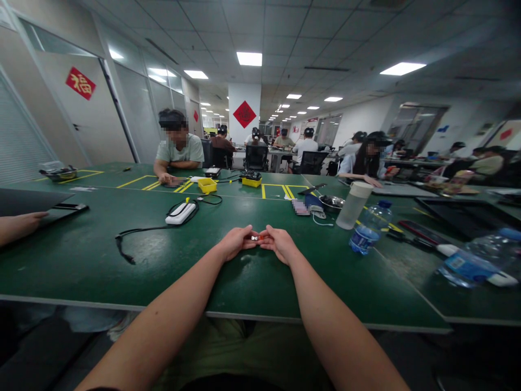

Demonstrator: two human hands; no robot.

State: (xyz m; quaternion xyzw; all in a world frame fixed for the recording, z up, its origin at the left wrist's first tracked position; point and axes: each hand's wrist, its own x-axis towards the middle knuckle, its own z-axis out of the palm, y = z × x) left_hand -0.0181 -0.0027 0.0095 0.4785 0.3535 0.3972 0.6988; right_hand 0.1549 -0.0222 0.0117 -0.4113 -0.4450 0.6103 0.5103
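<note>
Table (73, 260), one broad green spread marked with yellow tape, fills the space before me. From the seated person's side, two blue-capped plastic bottles (368, 231) are right of one frosted bottle (352, 209), the first just beside it, the second farther off. One metal bowl (331, 202) sits close at its left. Two bare hands, left hand (237, 243) and right hand (280, 244), meet well left of the frosted bottle, on its near side. Two yellow boxes (208, 185) and one white block (180, 214) lie farther left of it. Smallest, a silver-and-orange piece (255, 238) is pinched between both hands' fingers, left of that bottle; I can't tell whether it's one part or two.
</note>
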